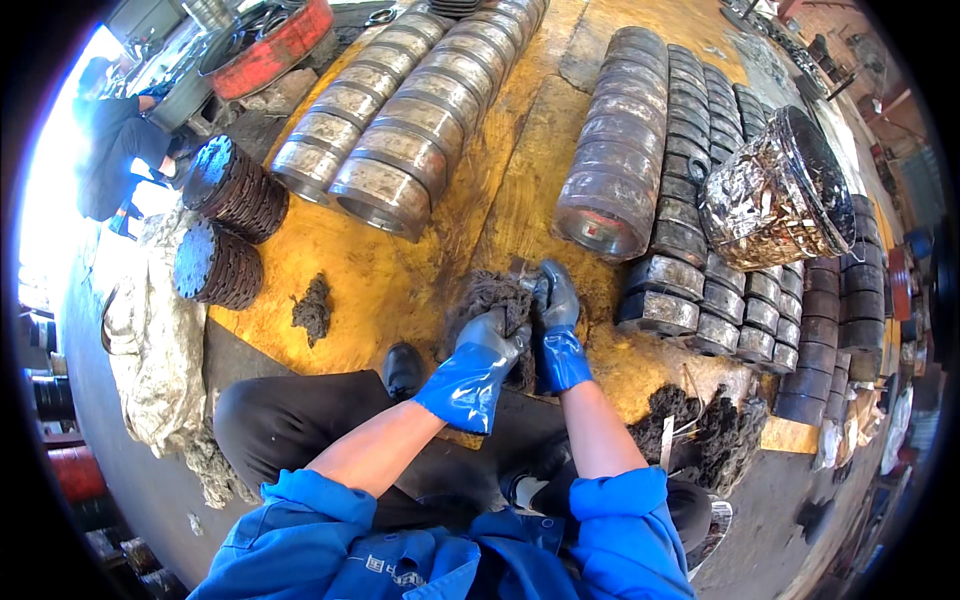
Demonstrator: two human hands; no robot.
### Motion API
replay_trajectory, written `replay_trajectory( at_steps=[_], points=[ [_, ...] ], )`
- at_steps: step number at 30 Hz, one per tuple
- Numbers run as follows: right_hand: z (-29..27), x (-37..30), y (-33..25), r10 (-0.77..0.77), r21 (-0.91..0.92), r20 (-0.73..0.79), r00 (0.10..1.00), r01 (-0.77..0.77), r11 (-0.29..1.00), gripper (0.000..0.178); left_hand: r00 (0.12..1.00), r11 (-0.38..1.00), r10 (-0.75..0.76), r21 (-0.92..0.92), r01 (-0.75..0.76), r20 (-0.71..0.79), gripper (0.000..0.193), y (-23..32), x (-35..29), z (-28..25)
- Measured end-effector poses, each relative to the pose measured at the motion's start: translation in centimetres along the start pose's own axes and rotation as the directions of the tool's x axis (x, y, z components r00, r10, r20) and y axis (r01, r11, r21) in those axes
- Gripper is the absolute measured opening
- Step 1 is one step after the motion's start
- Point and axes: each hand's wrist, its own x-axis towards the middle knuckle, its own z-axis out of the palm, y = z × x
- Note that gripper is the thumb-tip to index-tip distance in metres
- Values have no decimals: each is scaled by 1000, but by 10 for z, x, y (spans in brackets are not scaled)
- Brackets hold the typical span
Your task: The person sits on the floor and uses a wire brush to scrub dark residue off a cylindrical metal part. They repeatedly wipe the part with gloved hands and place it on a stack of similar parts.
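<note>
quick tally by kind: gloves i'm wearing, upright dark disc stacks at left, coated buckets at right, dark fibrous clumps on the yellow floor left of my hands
Blue-cuffed gloves: 2
Upright dark disc stacks: 2
Residue-coated bucket: 1
Dark fibrous clump: 1
Total: 6

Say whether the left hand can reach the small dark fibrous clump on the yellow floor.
Probably yes: yellow floor lies between the blue-gloved left hand and that clump, though the hand holds a larger dark fibrous wad.
</note>
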Motion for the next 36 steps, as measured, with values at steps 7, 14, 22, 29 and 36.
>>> replay_trajectory(
  at_steps=[7, 14, 22, 29, 36],
  points=[
    [29, -10, 49, 335, 223, -165, 928, -295, 929, 37, 984, 962, -126, 258, 90, 129, 44, 50, 28, -16],
    [34, -30, 81, 673, 662, -16, 739, -497, 561, 38, 933, 943, -256, 277, 185, 251, 72, 76, 94, -27],
    [8, -11, 0, 483, -16, -186, 855, -495, 869, 43, 951, 921, -127, 390, 6, 284, 54, 43, 188, -9],
    [9, -6, -10, 480, 77, -226, 847, -476, 876, 39, 983, 945, 50, 309, -104, 177, 46, 13, 242, 22],
    [8, -10, -33, 530, 209, -130, 838, -500, 841, 42, 968, 993, 45, 97, -71, 245, 49, -84, 286, 32]
  ],
)
